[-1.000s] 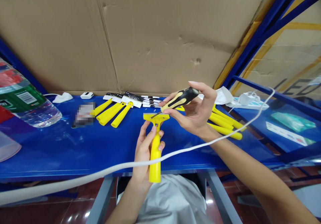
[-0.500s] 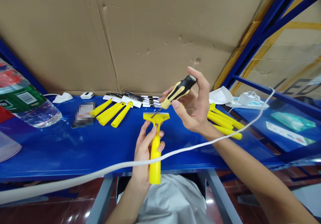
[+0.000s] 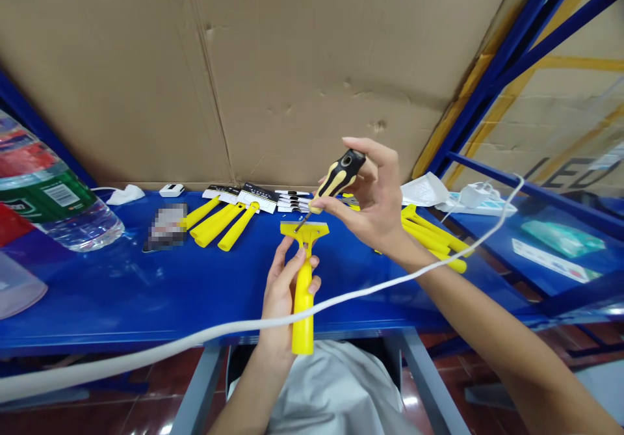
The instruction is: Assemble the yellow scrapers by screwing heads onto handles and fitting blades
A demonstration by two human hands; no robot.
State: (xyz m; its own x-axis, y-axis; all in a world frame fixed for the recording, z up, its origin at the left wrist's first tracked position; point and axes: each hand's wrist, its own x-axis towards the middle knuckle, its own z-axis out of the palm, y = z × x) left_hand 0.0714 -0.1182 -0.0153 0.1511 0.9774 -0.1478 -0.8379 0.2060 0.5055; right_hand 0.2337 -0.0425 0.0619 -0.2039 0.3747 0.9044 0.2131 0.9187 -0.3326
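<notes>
My left hand (image 3: 280, 292) is closed round the neck of a yellow scraper (image 3: 303, 318), its wide head upward and its handle toward me. A pale metal blade edge shows along the top of the head. In my right hand (image 3: 377, 207) is a screwdriver (image 3: 336, 178) with a black and cream handle, gripped between thumb and fingers. Its shaft slants down to the left, and the tip meets the left side of the scraper head, where a screw seems to sit. A second screw shows on the head's right side.
Several yellow scraper handles (image 3: 236, 227) with printed cards lie at the back left, more yellow handles (image 3: 439, 233) at the right. A white cable (image 3: 341, 302) crosses in front of the scraper. A large bottle (image 3: 58, 188) stands left; a cardboard wall (image 3: 292, 64) closes the back.
The screwdriver handle has tilted more upright and leftward, its end now facing me more. My right fingers have shifted on it. The scraper stays nearly in place in my left hand.
</notes>
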